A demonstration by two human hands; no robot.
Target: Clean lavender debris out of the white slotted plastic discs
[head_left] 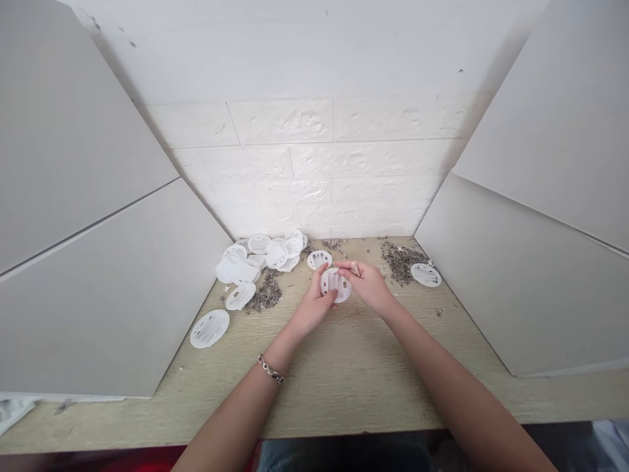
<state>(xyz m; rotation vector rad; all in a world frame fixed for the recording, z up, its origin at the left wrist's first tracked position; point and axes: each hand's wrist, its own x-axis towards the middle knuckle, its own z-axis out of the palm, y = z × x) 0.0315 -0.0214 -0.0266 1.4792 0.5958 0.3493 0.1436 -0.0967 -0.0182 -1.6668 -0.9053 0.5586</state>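
My left hand (318,300) grips a round white plastic disc (336,286) with slots and small holes, its thumb lying over the front. At the disc's upper right edge, my right hand (364,282) has its fingers pinched together. Whatever is between those fingertips is too small to make out. Just behind the held disc, a similar slotted disc (319,259) lies on the table.
White discs (278,252) are heaped at the back left, beside a pile of small grey metal pieces (266,292). Another grey pile (400,262) and a single disc (425,275) lie to the right. Pale panels (515,275) flank the wooden table (344,380); a white brick-patterned wall (314,160) stands behind.
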